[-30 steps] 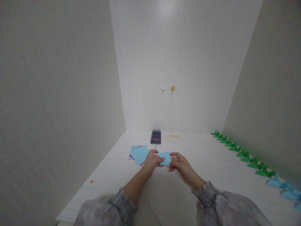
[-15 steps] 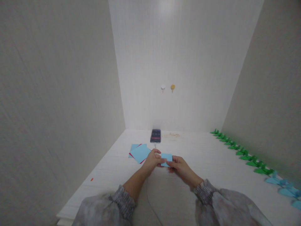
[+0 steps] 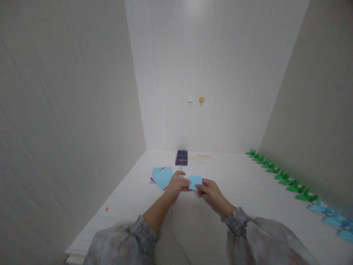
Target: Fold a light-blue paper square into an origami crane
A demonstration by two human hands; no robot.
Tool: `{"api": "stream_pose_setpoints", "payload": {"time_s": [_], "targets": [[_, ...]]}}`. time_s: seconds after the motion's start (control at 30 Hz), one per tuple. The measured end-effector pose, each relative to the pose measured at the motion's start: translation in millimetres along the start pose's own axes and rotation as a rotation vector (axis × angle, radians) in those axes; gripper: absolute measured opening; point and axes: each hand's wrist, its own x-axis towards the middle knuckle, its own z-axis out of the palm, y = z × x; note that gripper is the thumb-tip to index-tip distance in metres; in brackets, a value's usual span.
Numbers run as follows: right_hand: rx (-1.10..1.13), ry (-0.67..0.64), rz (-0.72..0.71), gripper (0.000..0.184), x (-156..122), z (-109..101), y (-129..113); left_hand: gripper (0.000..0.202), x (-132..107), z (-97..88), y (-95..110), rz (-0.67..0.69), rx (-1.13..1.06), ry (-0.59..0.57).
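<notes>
Between my two hands I hold a small folded light-blue paper just above the white table. My left hand pinches its left edge with closed fingers. The fingers of my right hand are closed on its right lower edge. A stack of flat light-blue and red paper sheets lies on the table just left of my left hand.
A phone lies near the back wall with a cable running toward me. A row of green folded paper figures and several blue ones line the right wall. Two hooks hang on the back wall. A red scrap lies at left.
Both hands have shifted slightly away from me with the blue paper, which now looks a bit narrower. The right hand has moved closer to the left.
</notes>
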Motion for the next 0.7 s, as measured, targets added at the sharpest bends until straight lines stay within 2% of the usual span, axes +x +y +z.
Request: {"api": "stream_pose_setpoints", "payload": {"time_s": [0.23, 0.43, 0.7], "targets": [[0.013, 0.057, -0.011, 0.014, -0.5, -0.5, -2.5, 0.037, 1.0, 1.0, 0.1, 0.006, -0.002, 0.01], [0.015, 0.052, -0.021, 0.014, -1.4, 1.0, -3.5, 0.029, -1.2, 5.9, 4.3, 0.026, 0.016, -0.054], [-0.072, 0.101, -0.063, 0.017, -0.9, 2.2, -5.5, 0.029, -2.0, 6.9, 7.4, 0.007, 0.03, -0.011]]}}
